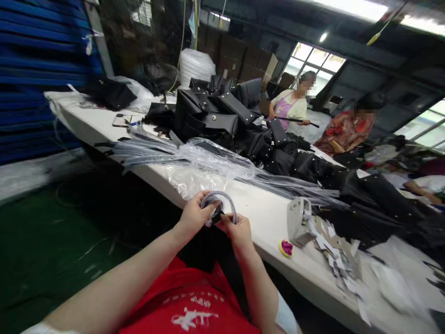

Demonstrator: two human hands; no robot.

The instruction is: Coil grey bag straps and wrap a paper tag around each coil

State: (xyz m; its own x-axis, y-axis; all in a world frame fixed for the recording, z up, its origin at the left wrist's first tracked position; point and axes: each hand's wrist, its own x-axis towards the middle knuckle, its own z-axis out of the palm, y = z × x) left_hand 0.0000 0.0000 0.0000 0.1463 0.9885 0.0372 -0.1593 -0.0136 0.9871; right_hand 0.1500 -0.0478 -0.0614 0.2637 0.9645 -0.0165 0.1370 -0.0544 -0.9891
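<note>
I'm holding a looped strap (219, 202) right at the near edge of the surface (264, 218), both hands pinching it: left hand (193, 216) gripping one side of the loop, right hand (237, 230) pinching the dark end where it's sticking out of its clear sleeve. Can't tell how tight my grip is.

What's bugging me: the strap is hanging over my lap, not the surface, so if the slippery plastic is sliding, it's dropping to the floor. Beyond the strap, the wrapped bundle (194, 155) is sitting close, so I could easily be snagging that too.
</note>
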